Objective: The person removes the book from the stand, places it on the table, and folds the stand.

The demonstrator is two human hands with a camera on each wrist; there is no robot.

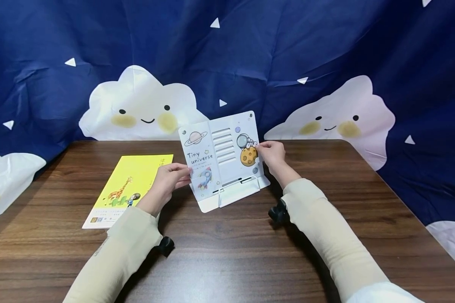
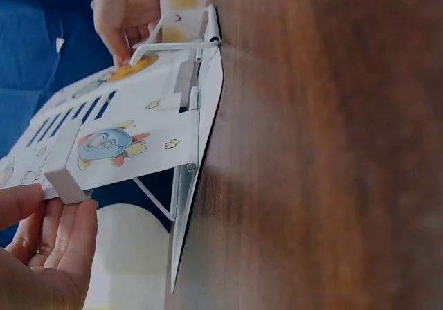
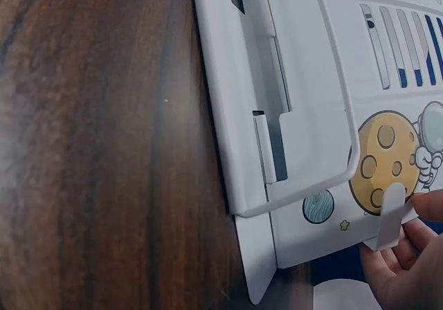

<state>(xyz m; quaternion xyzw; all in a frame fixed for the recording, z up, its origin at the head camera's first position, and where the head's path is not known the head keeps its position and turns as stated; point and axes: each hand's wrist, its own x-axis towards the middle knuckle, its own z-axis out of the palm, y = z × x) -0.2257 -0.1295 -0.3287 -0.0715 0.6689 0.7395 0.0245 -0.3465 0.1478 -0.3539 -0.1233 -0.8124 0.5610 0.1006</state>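
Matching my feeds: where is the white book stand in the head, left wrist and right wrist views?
Head: white book stand, near the centre.
Left wrist: stand in the left half, turned sideways.
Right wrist: stand, from upper centre to right edge.
Shared landmark: its orange moon print, in all three.

Middle of the brown wood-grain table (image 1: 227, 256), there's the white rectangular panel stand (image 1: 231, 170), left hand (image 1: 167, 179) at its left edge, right hand (image 1: 273, 155) at its right! Low on its front, the thin white wire holder (image 1: 220, 198). Over to the left, flat on the table, lies the yellow rectangular paper book (image 1: 125, 183), the beige fabric left sleeve (image 1: 117, 252) across its near right corner. And behind everything, beyond the far edge, the dark-blue cloth backdrop (image 1: 242, 50)!
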